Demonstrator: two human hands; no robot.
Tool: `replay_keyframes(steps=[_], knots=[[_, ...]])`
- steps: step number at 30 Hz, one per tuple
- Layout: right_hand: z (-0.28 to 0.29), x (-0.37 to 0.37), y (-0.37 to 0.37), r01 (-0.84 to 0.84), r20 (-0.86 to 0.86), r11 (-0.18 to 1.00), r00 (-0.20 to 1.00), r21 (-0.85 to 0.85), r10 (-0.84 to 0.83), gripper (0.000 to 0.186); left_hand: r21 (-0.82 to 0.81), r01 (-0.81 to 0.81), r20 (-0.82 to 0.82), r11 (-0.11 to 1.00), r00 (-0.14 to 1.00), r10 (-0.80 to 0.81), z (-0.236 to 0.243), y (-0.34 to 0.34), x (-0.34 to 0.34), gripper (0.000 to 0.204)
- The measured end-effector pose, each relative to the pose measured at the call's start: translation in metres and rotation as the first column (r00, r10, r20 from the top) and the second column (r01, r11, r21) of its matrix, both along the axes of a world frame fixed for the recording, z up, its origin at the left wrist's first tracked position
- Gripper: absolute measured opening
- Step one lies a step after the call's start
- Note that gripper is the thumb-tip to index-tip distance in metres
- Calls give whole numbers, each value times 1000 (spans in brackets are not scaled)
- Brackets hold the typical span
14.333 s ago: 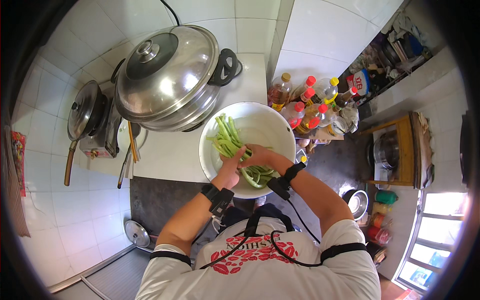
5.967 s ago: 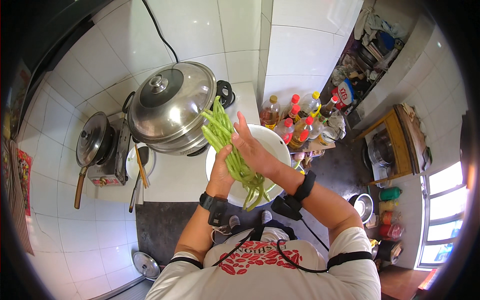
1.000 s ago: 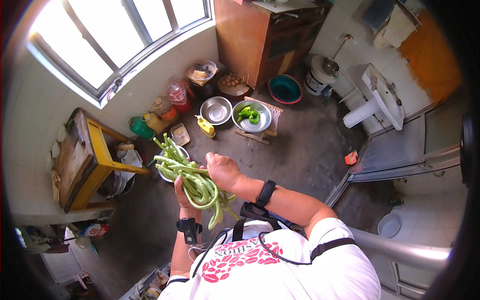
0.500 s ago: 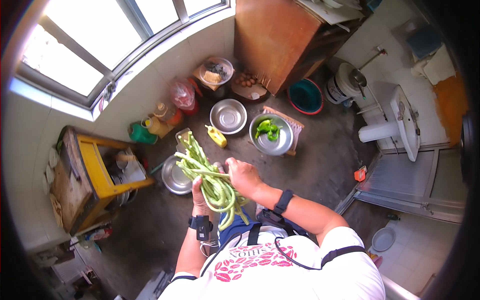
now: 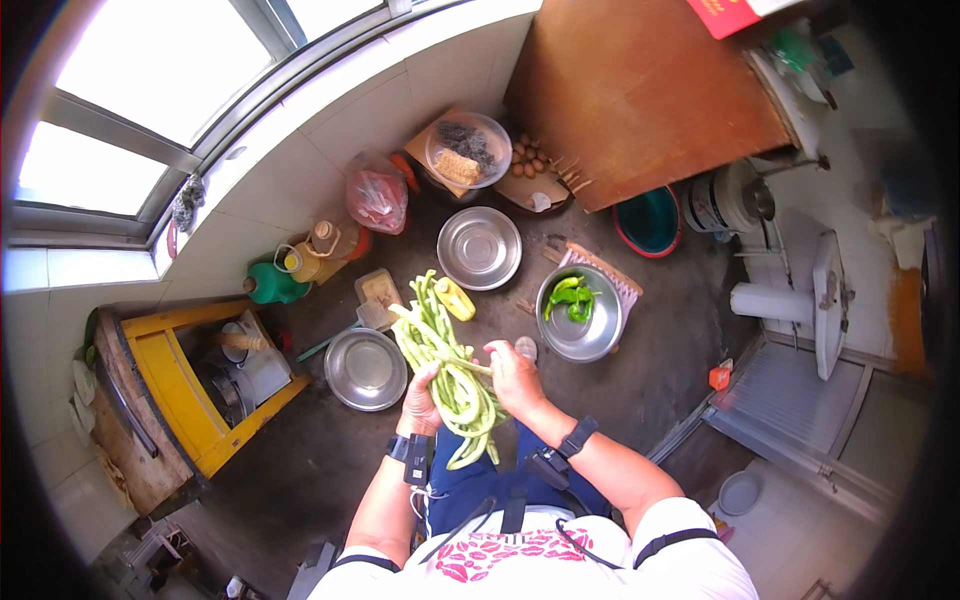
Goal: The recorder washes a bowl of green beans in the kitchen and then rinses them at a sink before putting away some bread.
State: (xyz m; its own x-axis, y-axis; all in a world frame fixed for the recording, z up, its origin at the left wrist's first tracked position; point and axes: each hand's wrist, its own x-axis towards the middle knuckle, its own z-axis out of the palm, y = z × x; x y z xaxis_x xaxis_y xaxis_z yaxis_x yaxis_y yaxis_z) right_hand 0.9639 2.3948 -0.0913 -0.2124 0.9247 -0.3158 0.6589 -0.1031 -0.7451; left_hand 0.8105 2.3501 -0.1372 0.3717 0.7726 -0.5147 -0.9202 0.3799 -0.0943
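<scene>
A bundle of long green beans [image 5: 447, 357] is held up in front of me, its ends drooping toward my lap. My left hand [image 5: 421, 398] grips the bundle from the left side. From the right, my right hand [image 5: 514, 379] closes on the same bundle. Below on the floor stand an empty steel bowl [image 5: 366, 369] at the left, a second empty steel bowl [image 5: 479, 247] further off, and a steel bowl holding green peppers [image 5: 579, 312] at the right.
On the dark floor are a yellow wooden stool [image 5: 196, 384], oil bottles [image 5: 300, 262], a red bag [image 5: 377, 195], a covered dish [image 5: 467, 150], eggs [image 5: 529, 159], a teal basin [image 5: 649, 219] and a brown cabinet [image 5: 650, 90]. Tiled wall and window lie at the left.
I have carried the beans from the white bowl on the counter and turned to the floor. Over the last second the bowls have come closer and more central beneath the bundle.
</scene>
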Motion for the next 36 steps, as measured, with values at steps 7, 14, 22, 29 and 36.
replay_keyframes(steps=[7, 14, 22, 29, 36], knots=[[-146, 31, 44, 186, -127, 971, 970, -151, -205, 21, -107, 11, -185, 994, 982, -31, -124, 58, 36, 54], [-227, 41, 112, 207, -44, 946, 974, -249, -224, 32, -142, 19, -196, 990, 979, -47, -232, 125, 60, 45], [-327, 55, 118, 332, 65, 859, 941, -389, -333, 37, -216, 55, -205, 975, 974, -100, -314, 145, 76, 39], [-404, 64, 121, 437, -82, 721, 824, -538, -560, 33, -308, 79, -158, 948, 979, -133, -358, 159, 84, 31], [-475, 83, 167, 273, -92, 639, 874, -720, -477, 33, -377, 7, -162, 926, 984, -74, -401, 188, 97, 32]])
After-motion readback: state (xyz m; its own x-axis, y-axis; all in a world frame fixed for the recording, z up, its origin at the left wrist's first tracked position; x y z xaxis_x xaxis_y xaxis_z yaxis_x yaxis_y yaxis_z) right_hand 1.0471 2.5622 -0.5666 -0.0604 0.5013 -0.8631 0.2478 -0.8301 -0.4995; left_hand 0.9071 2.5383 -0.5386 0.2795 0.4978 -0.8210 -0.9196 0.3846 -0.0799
